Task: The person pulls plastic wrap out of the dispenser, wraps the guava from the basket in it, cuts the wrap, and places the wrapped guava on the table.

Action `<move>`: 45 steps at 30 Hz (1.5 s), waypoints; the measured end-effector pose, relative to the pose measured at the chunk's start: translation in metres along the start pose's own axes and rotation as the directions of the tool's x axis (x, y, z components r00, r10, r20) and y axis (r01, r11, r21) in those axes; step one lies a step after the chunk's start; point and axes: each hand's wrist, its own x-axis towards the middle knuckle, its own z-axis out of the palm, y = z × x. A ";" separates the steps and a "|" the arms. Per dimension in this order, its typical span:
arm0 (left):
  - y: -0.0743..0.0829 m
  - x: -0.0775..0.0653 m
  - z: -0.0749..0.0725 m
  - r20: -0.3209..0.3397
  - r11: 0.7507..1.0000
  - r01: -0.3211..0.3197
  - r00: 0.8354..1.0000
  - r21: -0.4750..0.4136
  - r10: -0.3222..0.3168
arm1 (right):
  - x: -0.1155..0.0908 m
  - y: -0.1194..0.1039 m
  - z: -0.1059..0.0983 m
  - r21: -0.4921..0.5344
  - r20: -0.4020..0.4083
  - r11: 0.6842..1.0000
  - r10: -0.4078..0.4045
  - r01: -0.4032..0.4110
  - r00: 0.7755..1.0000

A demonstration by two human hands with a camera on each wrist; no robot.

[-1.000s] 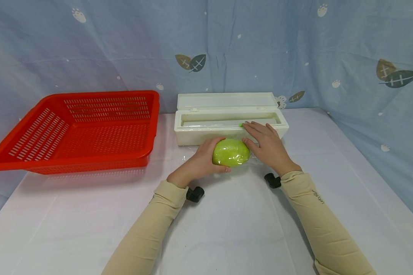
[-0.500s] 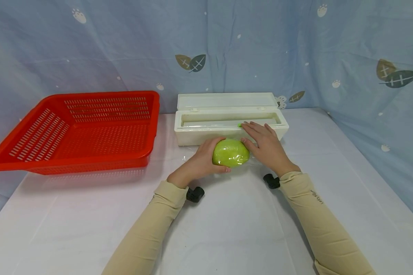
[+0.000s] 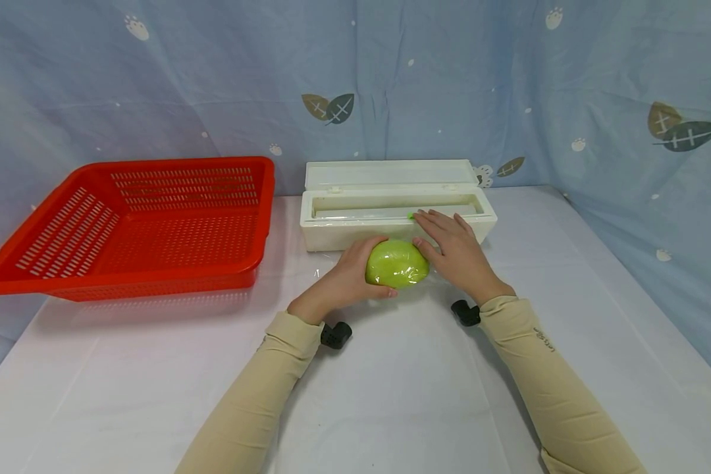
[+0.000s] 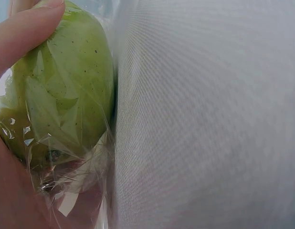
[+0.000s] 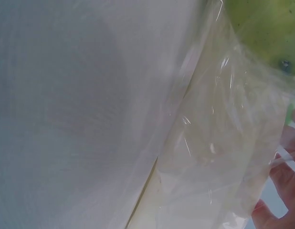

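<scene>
My left hand (image 3: 351, 273) grips an oval green fruit (image 3: 397, 264) from its left side, thumb in front and fingers behind. In the left wrist view, clear plastic wrap (image 4: 71, 171) lies tight and wrinkled over the speckled skin. Behind the fruit stands a white cling film dispenser (image 3: 349, 236), its lid tipped back. My right hand (image 3: 459, 253) reaches its front top edge with extended fingers, the fingertips at a small green slide cutter (image 3: 411, 216). Its thumb is close beside the fruit. Film stretches from the fruit toward the dispenser in the right wrist view.
A red perforated plastic basket (image 3: 154, 284) stands at the left, with nothing seen in it. A white cloth (image 3: 385, 395) covers the table. Blue patterned fabric (image 3: 391, 72) hangs behind the dispenser and along the right side.
My right hand and the green slide cutter have shifted slightly left along the dispenser's edge. The left hand and the fruit have stayed in place.
</scene>
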 end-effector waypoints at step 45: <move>0.000 -0.001 0.000 -0.008 1.000 -0.006 1.000 0.026 0.006 | 0.002 -0.009 0.003 0.022 0.059 1.000 0.006 -0.007 0.998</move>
